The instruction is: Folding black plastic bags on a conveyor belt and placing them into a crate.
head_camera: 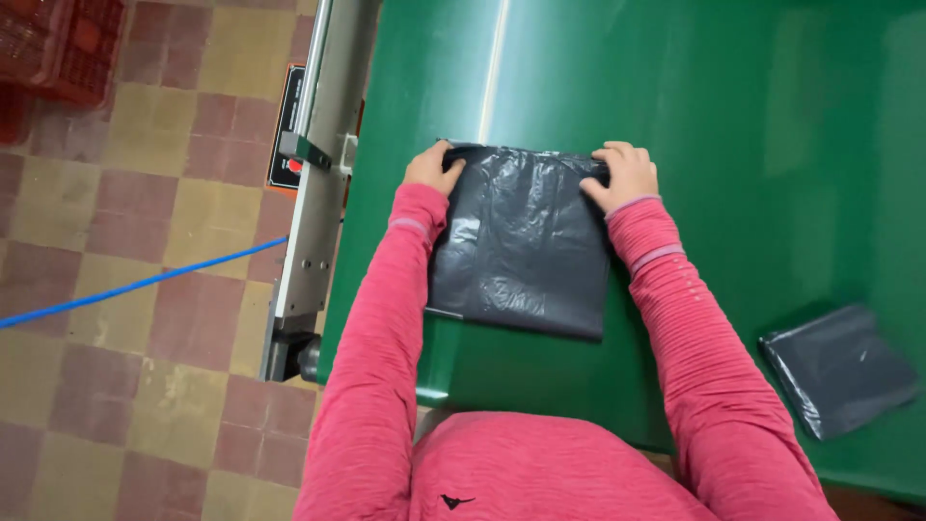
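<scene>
- Fingers of the left hand (431, 169) curl over the far left corner of a dark grey plastic bag (521, 246), thumb tucked against its edge, closed on the film.
- Fingers of the right hand (625, 174) bend over the far right corner, likewise pinching it, knuckles up.
- Both grips sit at the bag's far edge, likely to keep the crinkled film stretched flat; the bag lies on the green table (723, 116), between the 2 pink sleeves.
- Near-right of the right fingers, well apart, lies 1 folded grey bag (837, 369).
- Left of the left fingers runs a metal rail (313, 193), beyond it a checkered tile floor (145, 193) crossed by a blue cable (125, 286), with a red crate (58, 48) at the far left.
</scene>
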